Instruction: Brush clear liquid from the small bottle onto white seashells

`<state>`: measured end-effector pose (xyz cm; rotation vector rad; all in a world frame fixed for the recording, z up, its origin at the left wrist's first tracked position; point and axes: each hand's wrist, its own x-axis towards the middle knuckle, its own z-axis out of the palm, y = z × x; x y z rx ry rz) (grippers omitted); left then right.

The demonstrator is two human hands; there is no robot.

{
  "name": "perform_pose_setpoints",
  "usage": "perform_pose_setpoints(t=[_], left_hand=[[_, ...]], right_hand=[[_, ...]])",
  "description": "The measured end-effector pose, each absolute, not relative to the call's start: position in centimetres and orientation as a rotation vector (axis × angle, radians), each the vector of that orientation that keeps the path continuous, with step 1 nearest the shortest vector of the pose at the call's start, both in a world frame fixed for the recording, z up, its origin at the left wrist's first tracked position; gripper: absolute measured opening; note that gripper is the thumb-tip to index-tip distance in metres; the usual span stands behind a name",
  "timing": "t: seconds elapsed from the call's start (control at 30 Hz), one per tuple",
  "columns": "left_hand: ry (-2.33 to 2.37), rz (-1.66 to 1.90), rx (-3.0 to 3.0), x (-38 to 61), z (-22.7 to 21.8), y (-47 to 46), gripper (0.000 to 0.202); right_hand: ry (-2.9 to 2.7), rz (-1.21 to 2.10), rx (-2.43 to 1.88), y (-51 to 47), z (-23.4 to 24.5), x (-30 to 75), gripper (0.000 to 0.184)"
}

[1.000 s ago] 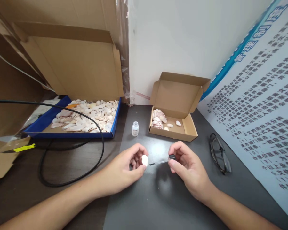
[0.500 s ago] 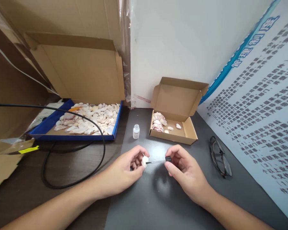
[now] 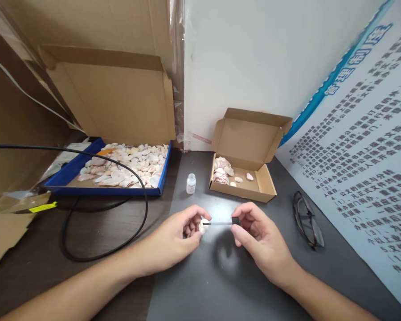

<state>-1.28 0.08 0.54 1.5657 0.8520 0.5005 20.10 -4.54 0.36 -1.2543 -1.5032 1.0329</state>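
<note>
Between the thumb and fingers of my left hand (image 3: 183, 229) is a small white seashell (image 3: 203, 226). My right hand (image 3: 254, 229) pinches the black cap of a brush applicator (image 3: 220, 223), whose thin clear stem points left. The dark tip of that applicator lies against the shell's face. Behind my hands a small clear bottle (image 3: 191, 184) with a white label stands upright and uncapped on the dark grey mat (image 3: 200, 285).
A blue-sided cardboard box (image 3: 103, 191) full of seashells stands open at the left, with a black cable (image 3: 146, 205) looping before it. A smaller open box (image 3: 242, 193) with several shells sits behind my hands. Glasses (image 3: 307, 220) lie at right, beside a printed poster (image 3: 364, 147).
The applicator tip has shifted slightly up across the shell, and its stem is now nearly level. Both hands stay almost in place; the whole view has drifted slightly.
</note>
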Motion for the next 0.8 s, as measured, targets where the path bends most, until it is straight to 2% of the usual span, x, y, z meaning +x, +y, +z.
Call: perform_pose_setpoints(t=[0.8], left_hand=[[0.834, 0.488, 1.531, -1.45, 0.55, 0.09, 0.026]], right_hand=[[-1.521, 1.027, -1.241, -4.61, 0.35, 20.21, 0.009]])
